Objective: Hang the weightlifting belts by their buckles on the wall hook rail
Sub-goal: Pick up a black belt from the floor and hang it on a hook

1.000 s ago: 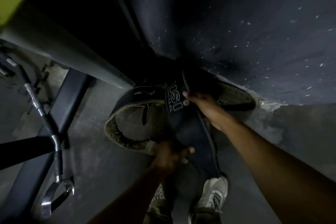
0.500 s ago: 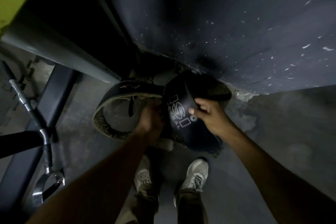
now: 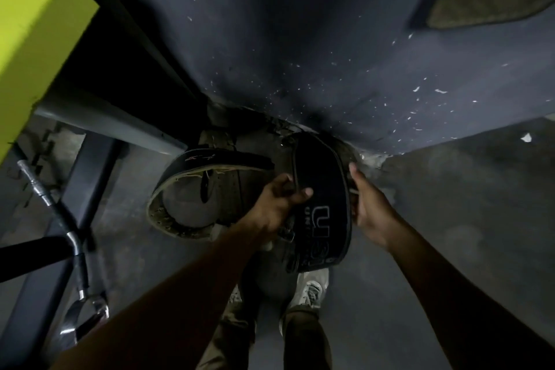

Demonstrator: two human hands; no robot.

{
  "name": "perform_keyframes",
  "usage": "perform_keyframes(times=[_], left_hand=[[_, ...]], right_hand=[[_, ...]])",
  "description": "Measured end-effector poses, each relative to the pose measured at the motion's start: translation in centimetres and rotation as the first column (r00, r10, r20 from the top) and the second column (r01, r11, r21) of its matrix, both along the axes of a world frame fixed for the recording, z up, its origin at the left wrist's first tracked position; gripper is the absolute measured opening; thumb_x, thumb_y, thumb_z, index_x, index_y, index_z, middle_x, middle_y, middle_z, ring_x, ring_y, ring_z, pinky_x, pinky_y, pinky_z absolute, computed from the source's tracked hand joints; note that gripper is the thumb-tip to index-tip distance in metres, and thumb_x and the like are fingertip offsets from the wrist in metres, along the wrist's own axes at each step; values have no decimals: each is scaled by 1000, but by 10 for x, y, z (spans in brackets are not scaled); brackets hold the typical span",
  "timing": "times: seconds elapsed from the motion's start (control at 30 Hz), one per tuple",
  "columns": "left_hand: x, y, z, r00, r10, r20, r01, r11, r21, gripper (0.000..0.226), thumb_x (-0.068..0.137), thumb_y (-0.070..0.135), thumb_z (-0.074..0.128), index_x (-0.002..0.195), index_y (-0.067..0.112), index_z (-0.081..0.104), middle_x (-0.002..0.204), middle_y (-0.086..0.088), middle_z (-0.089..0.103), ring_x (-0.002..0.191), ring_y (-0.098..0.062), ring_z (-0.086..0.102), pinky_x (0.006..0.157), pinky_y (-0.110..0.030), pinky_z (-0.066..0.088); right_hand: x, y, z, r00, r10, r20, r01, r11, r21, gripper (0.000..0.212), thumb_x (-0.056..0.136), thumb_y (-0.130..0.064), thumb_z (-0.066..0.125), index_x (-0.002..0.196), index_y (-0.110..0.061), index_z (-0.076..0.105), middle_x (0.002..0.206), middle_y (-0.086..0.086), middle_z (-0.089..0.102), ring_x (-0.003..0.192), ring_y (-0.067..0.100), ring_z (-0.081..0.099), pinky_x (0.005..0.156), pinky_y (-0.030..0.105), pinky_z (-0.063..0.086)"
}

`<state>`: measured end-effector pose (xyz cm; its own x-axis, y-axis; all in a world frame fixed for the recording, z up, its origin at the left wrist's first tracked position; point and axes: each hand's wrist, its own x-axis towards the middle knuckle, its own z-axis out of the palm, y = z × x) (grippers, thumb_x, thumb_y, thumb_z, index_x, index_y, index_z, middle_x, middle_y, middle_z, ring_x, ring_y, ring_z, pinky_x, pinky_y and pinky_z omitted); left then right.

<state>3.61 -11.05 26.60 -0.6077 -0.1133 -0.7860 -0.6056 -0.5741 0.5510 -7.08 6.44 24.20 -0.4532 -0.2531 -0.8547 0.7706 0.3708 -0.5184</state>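
Grip: left hand (image 3: pixel 280 204) pinches the curled black leather weightlifting belt (image 3: pixel 322 204) at its left edge, right hand (image 3: pixel 371 210) cups the right edge, the belt's length running toward the dark wall (image 3: pixel 300 39).

A dim gym: weightlifting belts (image 3: pixel 321 189), cable handle (image 3: pixel 81 309), machine frame (image 3: pixel 99 165).

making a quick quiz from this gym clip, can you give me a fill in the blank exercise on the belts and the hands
1. The dark belt with pale lettering is held by ____ hands.
2. The left hand grips that belt's ____ edge.
3. The worn belt with the frayed pale lining lies coiled on the ____.
4. The block at upper left is coloured ____.

Missing words: both; left; floor; yellow-green
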Motion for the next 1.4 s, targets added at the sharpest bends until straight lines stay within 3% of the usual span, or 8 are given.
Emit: perform_keyframes(times=[0.27,0.43,0.67,0.83,0.93,1.1,1.27,1.4], left_hand=[[44,18,18,986,-84,-141,85,996,7,10,99,6,62,106,11,66,106,-11,73,103,-25,69,80,-30,57],[27,-8,52,999,-20,41,17,997,75,53,99,62,47,109,20,79,112,-9,79,101,-24,77,90,-44,56],[-25,-34,131,956,289,56,-294,933,206,62,99,57,52,127,5,68,126,-20,72,116,-36,70,97,-49,57],[-29,-25,207,946,323,-19,-323,946,9,27,105,28,54,103,6,71,99,-14,75,81,-28,76,73,-36,62],[-17,-13,249,947,272,-170,-279,960,-19,18,106,15,50,106,5,64,105,-15,71,95,-30,69,85,-39,59],[19,0,319,919,51,-391,-119,981,-153,16,104,17,54,107,11,68,102,-3,79,98,-20,73,84,-31,59],[39,-5,372,851,-87,-518,-35,975,-220,29,105,18,51,131,15,64,134,-6,70,128,-23,64,109,-39,48],[49,-22,431,848,-135,-512,11,971,-239,16,99,22,60,106,24,74,117,1,75,115,-20,67,93,-30,51]], right_hand=[[-32,-36,24,975,153,-162,-151,988,24,58,95,-28,75,146,-12,55,145,12,62,135,30,59,116,51,46],[3,-14,79,943,222,-250,-257,959,-117,35,97,-13,71,130,-13,61,127,8,73,120,23,69,104,38,54],[54,4,185,890,348,-295,-395,911,-116,36,91,12,67,122,15,49,114,33,66,109,31,63,100,44,53],[65,1,260,908,275,-317,-330,935,-133,42,95,-15,72,109,19,52,93,29,60,92,35,64,79,39,53],[56,-16,308,940,146,-309,-190,975,-118,55,83,-60,75,97,-7,70,83,13,70,73,22,71,67,28,57],[20,-48,383,944,-89,-318,25,980,-199,52,87,-76,57,106,-33,79,98,-5,82,86,14,80,68,32,62],[20,-73,462,795,-50,-605,-55,987,-154,24,97,-49,68,107,-27,72,109,-20,77,109,7,68,79,21,55],[34,-81,530,599,24,-800,-186,977,-109,23,104,-24,64,116,-5,66,113,10,76,106,19,71,98,44,55]])
